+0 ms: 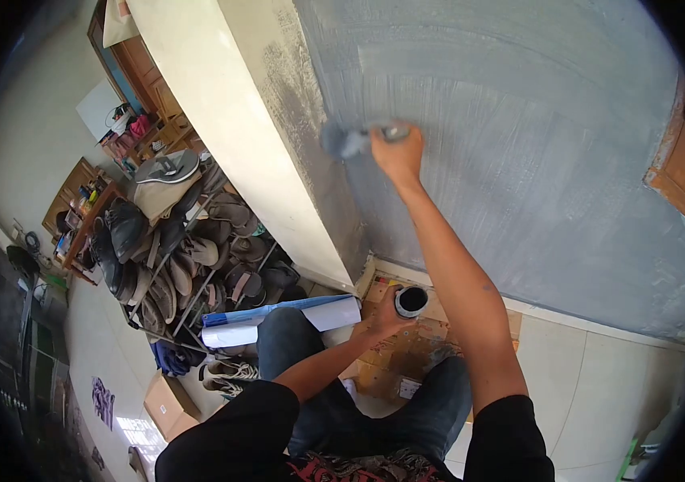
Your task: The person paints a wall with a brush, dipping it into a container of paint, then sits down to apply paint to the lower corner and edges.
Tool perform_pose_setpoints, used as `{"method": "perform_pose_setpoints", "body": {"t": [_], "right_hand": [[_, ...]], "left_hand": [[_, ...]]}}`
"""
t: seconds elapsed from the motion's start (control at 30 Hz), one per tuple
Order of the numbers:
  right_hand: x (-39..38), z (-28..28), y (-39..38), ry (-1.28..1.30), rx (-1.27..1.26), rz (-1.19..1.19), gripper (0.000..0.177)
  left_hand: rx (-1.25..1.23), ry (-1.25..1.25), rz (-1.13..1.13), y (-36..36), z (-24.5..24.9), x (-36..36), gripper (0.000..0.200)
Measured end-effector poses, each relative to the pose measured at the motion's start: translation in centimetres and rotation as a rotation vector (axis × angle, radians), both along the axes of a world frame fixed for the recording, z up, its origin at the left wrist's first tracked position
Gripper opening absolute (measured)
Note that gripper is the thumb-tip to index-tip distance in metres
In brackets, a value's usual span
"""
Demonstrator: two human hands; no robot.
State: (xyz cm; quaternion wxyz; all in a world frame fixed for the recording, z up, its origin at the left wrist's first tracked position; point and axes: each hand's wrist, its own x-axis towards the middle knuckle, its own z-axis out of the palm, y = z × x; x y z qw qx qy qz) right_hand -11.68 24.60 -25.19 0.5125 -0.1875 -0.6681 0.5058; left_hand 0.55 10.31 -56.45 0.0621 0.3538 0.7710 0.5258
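Note:
My right hand (403, 157) is closed around the handle of a paintbrush (352, 145), blurred by motion. Its bristle end points left, at the inner corner where the grey-painted wall (503, 153) meets the cream pillar (239, 120). Low in front of my knees, my left hand (389, 315) grips a small round paint can (412, 300) with dark paint inside. Streaky strokes cover the grey wall, and dark smears mark the pillar's side face.
Paint-spotted cardboard (394, 353) lies on the tiled floor below the can. To the left stands a rack loaded with shoes (198, 249), with a white roll (318, 317) beside it. A wooden frame (676, 161) borders the wall at right.

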Motion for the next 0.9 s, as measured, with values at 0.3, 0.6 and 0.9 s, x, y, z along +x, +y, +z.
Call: {"method": "perform_pose_setpoints", "body": {"t": [0.3, 0.6, 0.9], "right_hand": [[6.1, 10.2, 2.2, -0.186, 0.763, 0.424, 0.02], [0.5, 23.8, 1.0, 0.265, 0.725, 0.233, 0.039], [-1.6, 22.1, 0.0, 0.589, 0.263, 0.151, 0.039]], "left_hand": [[0.017, -0.063, 0.017, 0.3, 1.7, 0.8, 0.08], [0.067, -0.027, 0.063, 1.5, 4.9, 1.8, 0.08], [0.038, -0.026, -0.098, 0.4, 11.8, 0.4, 0.086]]}}
